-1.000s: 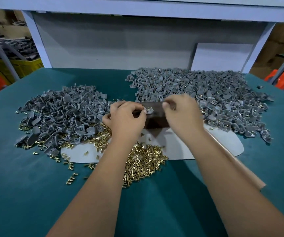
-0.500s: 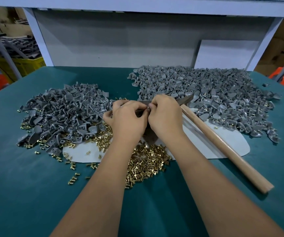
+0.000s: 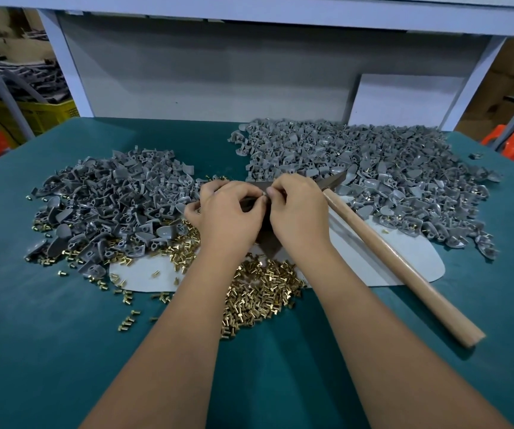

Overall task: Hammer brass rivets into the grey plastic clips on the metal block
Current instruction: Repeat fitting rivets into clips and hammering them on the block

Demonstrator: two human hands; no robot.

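My left hand [image 3: 227, 212] and my right hand [image 3: 299, 212] meet fingertip to fingertip over the dark metal block [image 3: 268, 244], which they mostly hide. The left fingers pinch a small grey clip [image 3: 263, 193] on top of the block. Against that clip the right thumb and forefinger pinch a tiny piece that looks like a brass rivet. Loose brass rivets [image 3: 258, 292] are heaped just in front of the block. A hammer with a wooden handle [image 3: 404, 267] lies on the table to the right of my right hand, with no hand on it.
A pile of plain grey clips [image 3: 110, 205] lies at the left and a larger pile of clips [image 3: 373, 168] at the back right. A white sheet [image 3: 416, 264] lies under the block and hammer on the green table [image 3: 48, 351]. A white shelf frame stands behind.
The hammer came out from under my right forearm and now lies on the table at the right. My right hand moved left until its fingertips met the left hand's over the block.
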